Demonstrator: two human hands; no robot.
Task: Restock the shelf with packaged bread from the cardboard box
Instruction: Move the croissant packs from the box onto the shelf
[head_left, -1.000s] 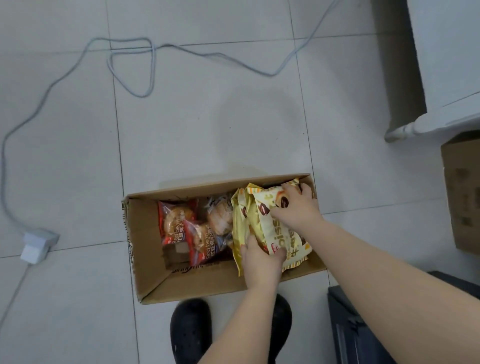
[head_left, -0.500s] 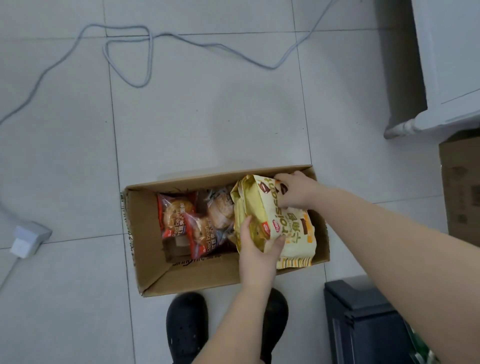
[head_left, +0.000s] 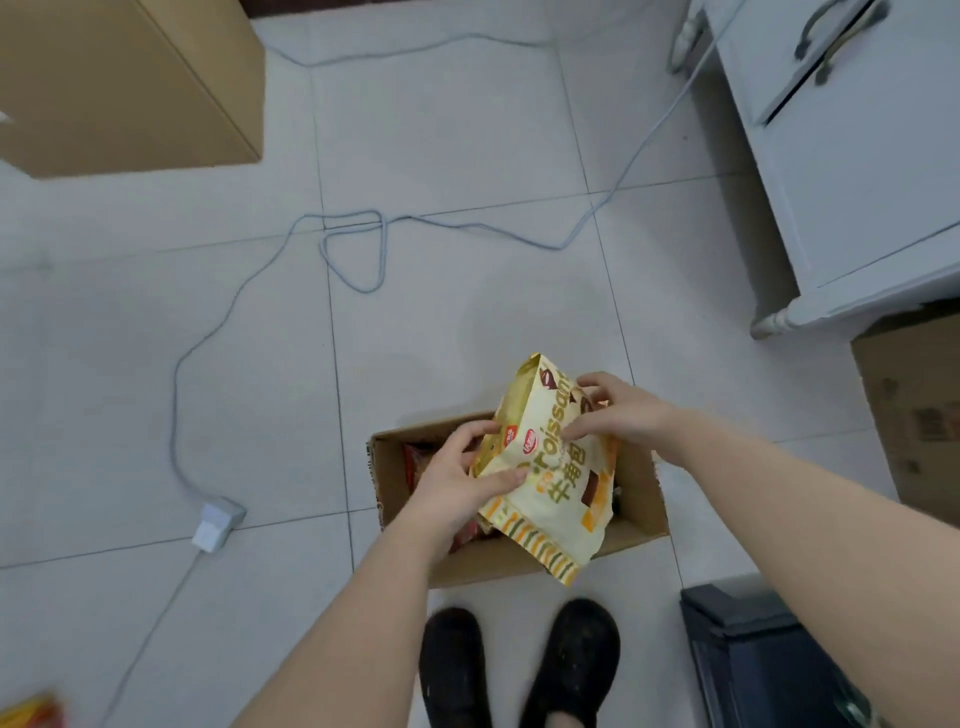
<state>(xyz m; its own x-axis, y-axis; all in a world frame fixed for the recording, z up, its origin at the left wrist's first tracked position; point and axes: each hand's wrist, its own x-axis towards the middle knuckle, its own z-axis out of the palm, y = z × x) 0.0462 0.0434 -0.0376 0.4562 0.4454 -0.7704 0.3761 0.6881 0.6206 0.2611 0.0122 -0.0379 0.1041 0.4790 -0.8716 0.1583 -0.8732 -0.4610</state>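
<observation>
A yellow and cream croissant bag is lifted above the open cardboard box on the tiled floor. My left hand grips the bag's left edge, thumb on its front. My right hand holds the bag's upper right part, with fingers curled over it. Red bread packets show inside the box at its left end; most of the box's contents are hidden behind the bag and my hands. No shelf is in view.
A grey cable loops over the floor to a white adapter. A large cardboard box stands far left. A white cabinet and another carton are at the right. A dark case lies beside my black shoes.
Both hands have raised the croissant bag up out of the box. The camera has tilted up, so more of the floor, the big carton and the cabinet show.
</observation>
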